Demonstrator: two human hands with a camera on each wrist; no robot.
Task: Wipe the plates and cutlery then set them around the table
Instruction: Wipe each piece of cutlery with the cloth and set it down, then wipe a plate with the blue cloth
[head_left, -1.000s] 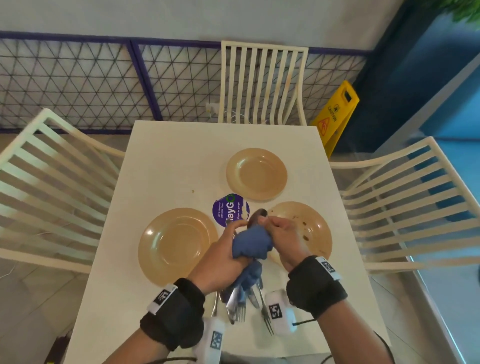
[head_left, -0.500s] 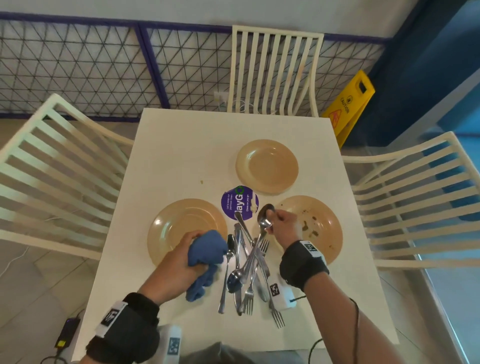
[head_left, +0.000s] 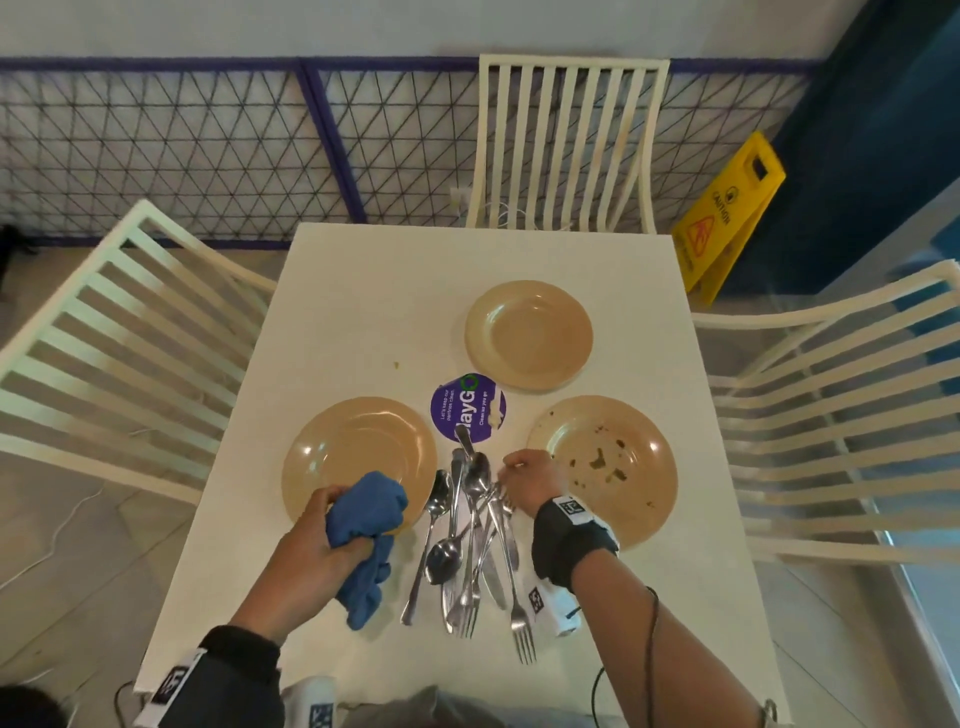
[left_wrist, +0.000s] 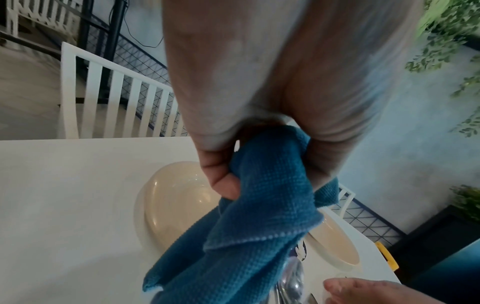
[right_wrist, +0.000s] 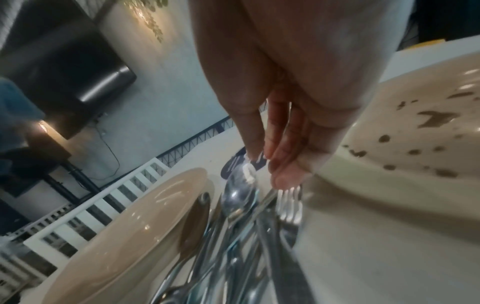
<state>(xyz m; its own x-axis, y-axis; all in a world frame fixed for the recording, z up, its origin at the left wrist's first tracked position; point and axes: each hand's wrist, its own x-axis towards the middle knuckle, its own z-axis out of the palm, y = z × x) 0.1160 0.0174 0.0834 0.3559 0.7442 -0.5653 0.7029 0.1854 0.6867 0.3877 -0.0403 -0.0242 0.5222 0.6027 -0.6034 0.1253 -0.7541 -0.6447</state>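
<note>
Both hands low over bench (head_left: 332, 322): left hand (head_left: 311, 551) fingers grip blue cloth (head_left: 366, 514); right hand (head_left: 530, 480) fingers loose over cutlery (head_left: 470, 540); right wrist view alone shows fork tines (right_wrist: 289, 205).

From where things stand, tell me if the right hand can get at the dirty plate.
Probably yes. The right hand hovers over the cutlery pile, holding nothing, right beside the dirty plate. Nothing lies between them, and the plate's near rim is bare.

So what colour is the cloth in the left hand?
Blue. The cloth is bunched in the left hand; the left wrist view shows it best.
</note>
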